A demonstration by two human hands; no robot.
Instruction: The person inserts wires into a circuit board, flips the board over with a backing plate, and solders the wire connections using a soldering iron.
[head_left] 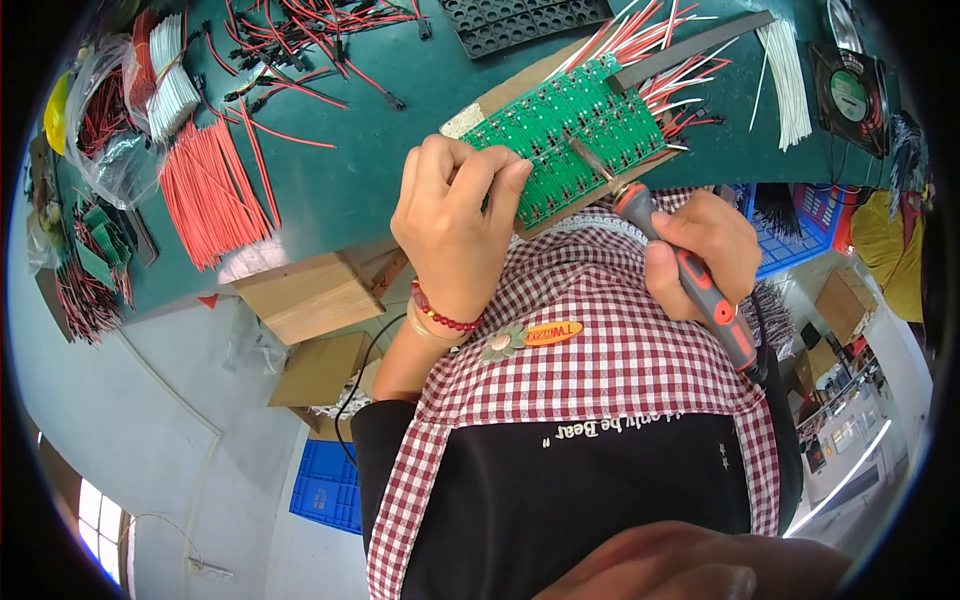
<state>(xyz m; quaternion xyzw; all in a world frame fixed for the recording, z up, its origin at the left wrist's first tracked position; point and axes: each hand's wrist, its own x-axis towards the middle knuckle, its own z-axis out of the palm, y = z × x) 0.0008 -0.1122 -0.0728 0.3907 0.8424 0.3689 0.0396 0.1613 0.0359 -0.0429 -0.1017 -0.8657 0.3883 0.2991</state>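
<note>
My right hand (708, 250) is wrapped round the grey and red handle of a soldering iron (712, 298). The iron's tip rests on or just over the middle of a green circuit board panel (625, 125). Over the panel's left part, my left hand (448, 215) is closed in a pinch; whatever sits between its fingertips is too small or hidden to make out. Red and white wires (665, 85) stick out from the panel's far side, with a dark flat bar (690, 52) lying across them. Beneath the panel is a brown board (490, 108).
Bundles of red wires (215, 190) and white wires (168, 80) lie at the left on the green table (340, 190). A black tray with round holes (520, 25) is at the back. To the right are white wires (787, 85) and a black fan (850, 98).
</note>
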